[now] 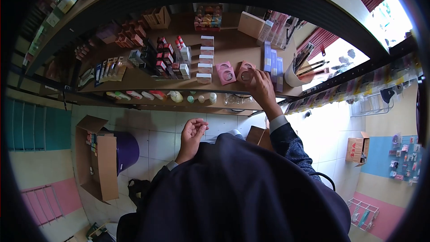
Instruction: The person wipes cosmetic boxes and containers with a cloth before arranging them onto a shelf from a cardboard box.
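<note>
Fingertips (253, 75) of the right hand (264, 92) meet a pink pack (244, 75); gripping or merely touching, can't tell; its twin (225, 73) lies left of them, blue boxes (273, 64) right, presumably spaced for display; left hand (192, 137) hangs lower, half-curled, seemingly empty.

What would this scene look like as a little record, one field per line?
Place: shelf stocked with small packaged goods
Right hand: fingers at the right one of two pink packs; whether it grips is unclear
Left hand: below the shelf, loosely curled, nothing visible in it
Right of packs: upright-looking violet boxes, then a white cup of brushes
Left of packs: a row of small pale boxes
Floor: open cardboard box beside a purple bin
</note>
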